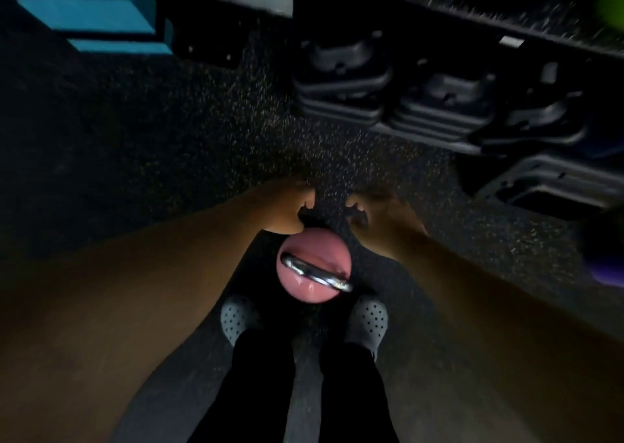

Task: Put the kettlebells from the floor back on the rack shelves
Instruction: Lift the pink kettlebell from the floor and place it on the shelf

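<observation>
Pink kettlebell (314, 269) on the floor (202, 145) between both feet, just below left hand (283, 209) and right hand (381, 220). Both hands empty, fingers curled downward; touching or not, impossible to tell.

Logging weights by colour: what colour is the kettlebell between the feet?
Pink kettlebell, chrome handle; head view.
</observation>
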### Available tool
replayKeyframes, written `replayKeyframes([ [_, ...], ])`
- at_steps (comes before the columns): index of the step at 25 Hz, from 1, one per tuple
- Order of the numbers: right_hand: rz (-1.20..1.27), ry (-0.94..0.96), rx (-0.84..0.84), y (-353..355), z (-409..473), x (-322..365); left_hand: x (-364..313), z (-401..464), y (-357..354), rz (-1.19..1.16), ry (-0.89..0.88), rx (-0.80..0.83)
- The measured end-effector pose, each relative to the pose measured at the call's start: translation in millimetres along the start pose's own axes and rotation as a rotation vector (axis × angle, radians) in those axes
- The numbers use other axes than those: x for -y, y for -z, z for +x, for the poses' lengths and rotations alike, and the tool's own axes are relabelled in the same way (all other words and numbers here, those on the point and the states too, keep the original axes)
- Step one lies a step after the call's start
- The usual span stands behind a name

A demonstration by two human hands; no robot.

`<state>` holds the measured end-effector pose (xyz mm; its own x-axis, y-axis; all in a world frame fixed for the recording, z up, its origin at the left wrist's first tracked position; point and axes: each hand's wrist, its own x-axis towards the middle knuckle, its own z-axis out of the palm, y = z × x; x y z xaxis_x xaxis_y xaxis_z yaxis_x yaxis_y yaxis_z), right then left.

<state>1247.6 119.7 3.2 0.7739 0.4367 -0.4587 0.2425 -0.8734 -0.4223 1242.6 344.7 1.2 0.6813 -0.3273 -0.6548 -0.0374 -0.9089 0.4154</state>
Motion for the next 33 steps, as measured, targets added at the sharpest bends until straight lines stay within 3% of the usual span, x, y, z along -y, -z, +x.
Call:
replayKeyframes([
  [7,-0.043,-0.036,0.351,-152.4,-28.0,-15.7,27.3,2.6,-128.7,0.098,-0.018,0.191],
  [10,0.059,-0.153,0.344,-176.7,-25.8,-27.6,26.3,17.3,-160.7,0.06,-0.02,0.163],
  [13,0.105,-0.143,0.401,-167.0,-22.7,-26.6,24.3,23.9,-156.2,-0.003,-0.013,0.232],
  [22,0.195,-0.026,0.172,-26.5,-29.6,23.7,-15.1,-32.9,-41.8,-0.177,-0.054,-0.003],
  [28,0.038,0.026,-0.08,88.7,-3.7,71.3,-31.0,-54.4,95.7,0.006,-0.149,-0.203],
  [33,-0.005,0.09,-0.33,180.6,46.9,108.9,-34.3,-62.8,218.3,0.091,-0.117,-0.361],
])
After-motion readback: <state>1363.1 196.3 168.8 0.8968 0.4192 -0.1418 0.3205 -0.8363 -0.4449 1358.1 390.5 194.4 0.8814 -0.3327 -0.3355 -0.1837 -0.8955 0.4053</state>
